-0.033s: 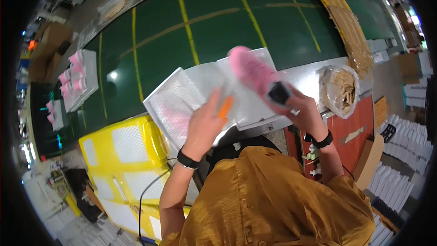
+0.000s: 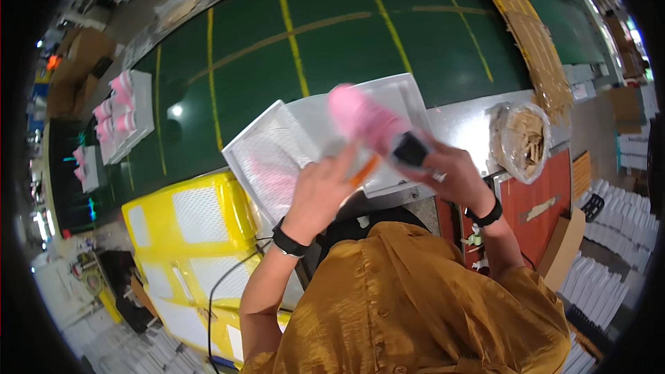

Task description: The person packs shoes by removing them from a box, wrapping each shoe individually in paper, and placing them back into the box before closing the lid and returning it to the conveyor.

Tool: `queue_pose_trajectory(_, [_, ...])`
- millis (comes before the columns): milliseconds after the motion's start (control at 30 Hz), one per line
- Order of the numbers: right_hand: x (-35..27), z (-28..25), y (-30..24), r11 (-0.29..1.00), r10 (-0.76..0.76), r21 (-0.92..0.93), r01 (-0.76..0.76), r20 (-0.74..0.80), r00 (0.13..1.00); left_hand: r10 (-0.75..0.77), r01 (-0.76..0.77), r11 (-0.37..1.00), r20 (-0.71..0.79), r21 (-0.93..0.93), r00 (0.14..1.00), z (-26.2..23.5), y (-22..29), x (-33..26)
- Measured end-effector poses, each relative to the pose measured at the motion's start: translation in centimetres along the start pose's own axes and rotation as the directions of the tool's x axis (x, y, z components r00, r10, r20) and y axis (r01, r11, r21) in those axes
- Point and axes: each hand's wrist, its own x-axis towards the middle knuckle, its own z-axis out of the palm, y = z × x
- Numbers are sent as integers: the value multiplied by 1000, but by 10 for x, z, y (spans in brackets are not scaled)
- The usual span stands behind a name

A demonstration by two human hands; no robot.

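My right hand (image 2: pixel 454 173) grips a pink shoe (image 2: pixel 360 119) by its black heel opening and holds it tilted over an open white shoe box (image 2: pixel 260 140). My left hand (image 2: pixel 324 190) is closed around a thin orange stick (image 2: pixel 365 170) right beside the shoe's heel. Inside the box, a second pink shape (image 2: pixel 273 179) shows faintly through white tissue paper. The box rests on the near edge of a green conveyor belt (image 2: pixel 332 48) marked with yellow lines. Both wrists wear black bands.
More pink shoes in white boxes (image 2: pixel 125 118) sit at the belt's far left. Yellow crates (image 2: pixel 187 228) stand at my lower left. A clear bag of tan pieces (image 2: pixel 523 140) lies on the right, with cardboard strips (image 2: pixel 526 34) behind it and stacked white boxes (image 2: pixel 623 228) at the far right.
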Motion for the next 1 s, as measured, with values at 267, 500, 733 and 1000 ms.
queue_pose_trajectory(267, [26,94,-16,695,70,712,-102,74,995,-281,247,877,-22,-413,960,-38,-74,-57])
queue_pose_trajectory(500, [-8,165,45,-71,201,388,-919,908,367,-718,614,121,359,-780,596,58,-149,-60])
queue_pose_trajectory(733, [7,216,49,-405,217,574,-711,816,535,-739,655,-26,456,-755,496,156,-154,-70])
queue_pose_trajectory(1000, [61,214,-40,940,-291,144,309,-136,947,-934,386,215,-73,-897,350,91,-126,-115])
